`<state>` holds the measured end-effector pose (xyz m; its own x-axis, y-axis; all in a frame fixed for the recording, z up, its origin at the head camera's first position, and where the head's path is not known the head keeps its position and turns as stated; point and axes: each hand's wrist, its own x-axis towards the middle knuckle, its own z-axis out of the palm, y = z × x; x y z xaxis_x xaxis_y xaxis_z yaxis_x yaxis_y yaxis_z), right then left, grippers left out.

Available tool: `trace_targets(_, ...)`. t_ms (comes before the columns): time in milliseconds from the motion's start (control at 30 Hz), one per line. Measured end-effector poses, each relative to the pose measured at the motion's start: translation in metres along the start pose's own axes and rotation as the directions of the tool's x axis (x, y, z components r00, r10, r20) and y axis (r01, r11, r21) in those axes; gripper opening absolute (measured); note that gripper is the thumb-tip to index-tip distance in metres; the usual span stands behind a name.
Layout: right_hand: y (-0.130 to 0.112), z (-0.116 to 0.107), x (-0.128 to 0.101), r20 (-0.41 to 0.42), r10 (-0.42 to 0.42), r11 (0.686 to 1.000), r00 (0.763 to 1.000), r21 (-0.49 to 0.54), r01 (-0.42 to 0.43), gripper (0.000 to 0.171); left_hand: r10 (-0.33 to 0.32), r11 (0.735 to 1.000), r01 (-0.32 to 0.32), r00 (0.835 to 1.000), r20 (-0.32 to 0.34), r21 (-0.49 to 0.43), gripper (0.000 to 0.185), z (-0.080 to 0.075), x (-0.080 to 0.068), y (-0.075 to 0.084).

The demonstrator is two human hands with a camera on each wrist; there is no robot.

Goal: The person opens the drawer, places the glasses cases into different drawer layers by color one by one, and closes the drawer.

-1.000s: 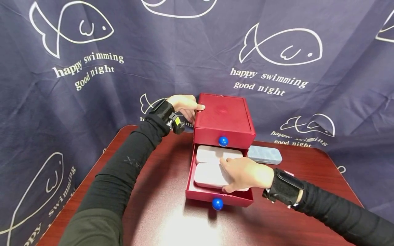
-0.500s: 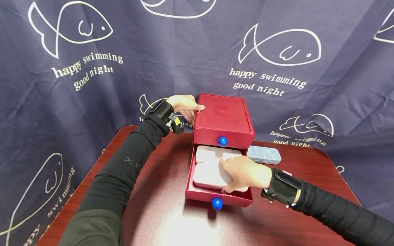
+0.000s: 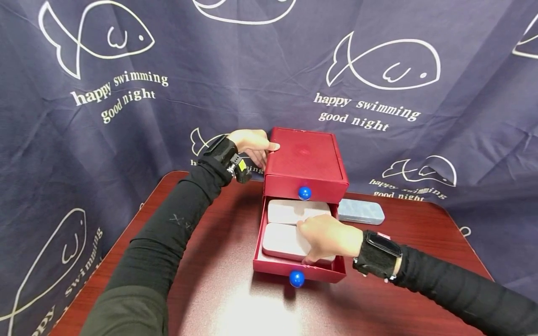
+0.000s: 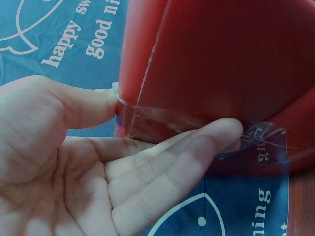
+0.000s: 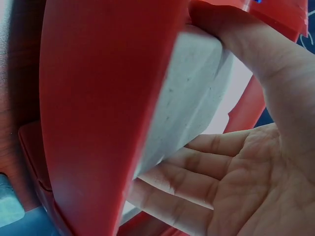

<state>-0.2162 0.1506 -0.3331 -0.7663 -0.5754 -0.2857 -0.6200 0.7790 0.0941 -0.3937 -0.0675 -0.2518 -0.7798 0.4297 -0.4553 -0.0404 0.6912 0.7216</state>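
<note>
A red two-drawer box (image 3: 306, 151) stands on the table with its lower drawer (image 3: 273, 267) pulled out. Two white, rounded glasses cases lie in that drawer, one behind the other. My right hand (image 3: 329, 237) grips the right part of the front white glasses case (image 3: 282, 239), thumb at its near side and fingers at its far side. The rear white glasses case (image 3: 283, 212) sits just beyond, partly under the upper drawer. At the box's left side, my left hand (image 3: 252, 142) rests its thumb on the top edge; its fingers (image 4: 182, 167) lie nearly straight against the side.
A light blue glasses case (image 3: 360, 211) lies on the table (image 3: 218, 275) right of the box. Blue round knobs mark the upper drawer (image 3: 304, 193) and lower drawer. Behind the table hangs a dark blue fish-print curtain (image 3: 269, 70).
My right hand has shifted slightly left, and the front white glasses case has slid a little left with it inside the drawer. The left hand stays where it was.
</note>
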Motion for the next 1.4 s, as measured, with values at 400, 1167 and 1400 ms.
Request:
trace_targets(400, -0.004, 0.003, 0.003, 0.009, 0.013, 1.0, 1.0, -0.002, -0.013, 0.053, 0.0, 1.0, 0.0, 1.0, -0.003, 0.003, 0.033, 0.0, -0.002, 0.002)
trace_targets(1167, 0.006, -0.007, -0.01, -0.084, 0.0, 0.999, 0.996, 0.046, 0.004, 0.046, 0.003, 1.0, -0.003, 1.0, -0.001, -0.004, 0.033, 0.0, 0.0, 0.0)
trace_targets(1400, 0.001, -0.011, -0.032, -0.364, -0.09, 0.993, 0.927, 0.035, 0.11, 0.044, -0.001, 1.0, 0.001, 1.0, -0.002, -0.012, 0.03, 0.0, 0.002, -0.001)
